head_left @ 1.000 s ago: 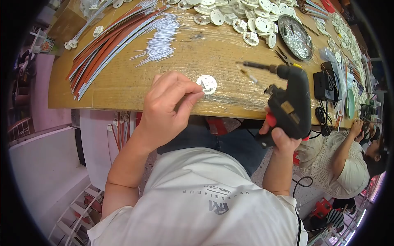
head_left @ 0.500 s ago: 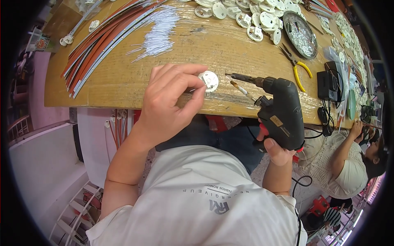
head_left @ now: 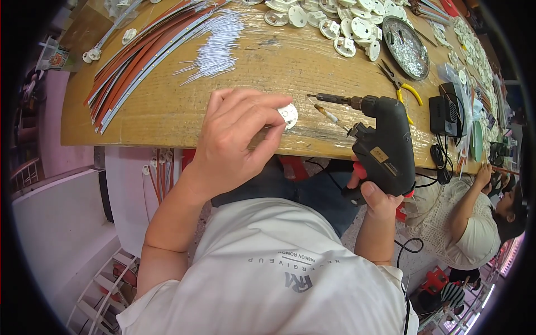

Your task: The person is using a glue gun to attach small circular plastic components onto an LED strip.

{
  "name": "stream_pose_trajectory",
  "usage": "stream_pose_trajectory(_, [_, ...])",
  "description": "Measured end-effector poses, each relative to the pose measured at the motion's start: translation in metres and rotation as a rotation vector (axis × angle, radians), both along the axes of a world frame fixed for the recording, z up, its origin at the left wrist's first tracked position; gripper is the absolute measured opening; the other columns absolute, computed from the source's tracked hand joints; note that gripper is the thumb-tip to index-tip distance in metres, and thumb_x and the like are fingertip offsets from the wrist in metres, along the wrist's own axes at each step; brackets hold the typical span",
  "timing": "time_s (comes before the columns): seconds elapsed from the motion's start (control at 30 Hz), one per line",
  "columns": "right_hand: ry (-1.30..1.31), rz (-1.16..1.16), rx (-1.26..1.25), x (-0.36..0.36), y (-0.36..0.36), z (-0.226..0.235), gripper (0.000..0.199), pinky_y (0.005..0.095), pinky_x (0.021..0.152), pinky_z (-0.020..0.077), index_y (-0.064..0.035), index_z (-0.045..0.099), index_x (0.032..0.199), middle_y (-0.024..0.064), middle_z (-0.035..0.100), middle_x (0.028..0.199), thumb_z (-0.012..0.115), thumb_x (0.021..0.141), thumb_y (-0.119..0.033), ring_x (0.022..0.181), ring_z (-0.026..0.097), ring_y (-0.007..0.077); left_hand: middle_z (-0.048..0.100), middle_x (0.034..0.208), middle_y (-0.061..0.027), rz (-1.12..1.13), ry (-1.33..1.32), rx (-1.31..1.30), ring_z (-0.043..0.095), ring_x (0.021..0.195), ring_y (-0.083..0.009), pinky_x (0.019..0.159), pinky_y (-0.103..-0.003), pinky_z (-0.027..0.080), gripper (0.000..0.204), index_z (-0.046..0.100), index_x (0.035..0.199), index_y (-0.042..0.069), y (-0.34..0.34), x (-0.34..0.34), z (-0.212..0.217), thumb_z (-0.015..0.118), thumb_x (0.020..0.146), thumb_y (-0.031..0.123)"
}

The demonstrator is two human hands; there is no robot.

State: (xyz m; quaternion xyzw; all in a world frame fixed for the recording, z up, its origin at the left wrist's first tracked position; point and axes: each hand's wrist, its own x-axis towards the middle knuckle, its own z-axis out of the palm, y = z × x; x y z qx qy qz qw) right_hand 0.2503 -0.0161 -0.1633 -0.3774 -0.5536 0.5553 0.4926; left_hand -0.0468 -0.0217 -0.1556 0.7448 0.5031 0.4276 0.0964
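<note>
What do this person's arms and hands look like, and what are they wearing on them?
The left hand and right hand look bare: I can't see gloves, rings or a watch. Both forearms are uncovered too. Short, whitish sleeves belong to a T-shirt with dark printing.
</note>
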Motion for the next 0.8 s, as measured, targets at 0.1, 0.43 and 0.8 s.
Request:
stream_pose_trajectory(0.1, [0.012,0.008,-0.006,0.004,0.000,-0.006,0.079,0.0339,0.060,0.0598,0.0138,0.055,0.141,0.0269,0.073,0.112,0.089,0.078,-0.020,0.069,0.071,0.0245,0.075,0.109,-0.0061,0.050,0.080,0.054,0.068,0.100,-0.0268,0.094,-0.042,0.043,0.015,0.068,0.096,0.007,0.002,0.004,-0.001,0.080,0.087,0.004])
stream_pose_trajectory(0.43, [0.025,0.001,-0.027,0.008,-0.001,-0.010,0.074,0.0368,0.058,0.0608,0.0147,0.057,0.137,0.0304,0.073,0.116,0.090,0.081,-0.021,0.068,0.072,0.0280,0.064,0.094,-0.0054,0.238,0.199,0.024,0.063,0.091,-0.0267,0.092,-0.042,0.039,0.015,0.064,0.098,0.009,-0.004,0.015,0.007,0.077,0.091,0.007])
stream_pose_trajectory(0.8, [0.032,0.003,-0.003,0.008,-0.001,-0.012,0.077,0.0371,0.059,0.0613,0.0150,0.054,0.140,0.0313,0.073,0.117,0.089,0.081,-0.020,0.069,0.072,0.0284,0.072,0.101,-0.0053,0.057,-0.012,-0.091,0.066,0.094,-0.0255,0.093,-0.041,0.039,0.013,0.066,0.093,0.008,-0.013,0.012,0.012,0.079,0.089,0.005])
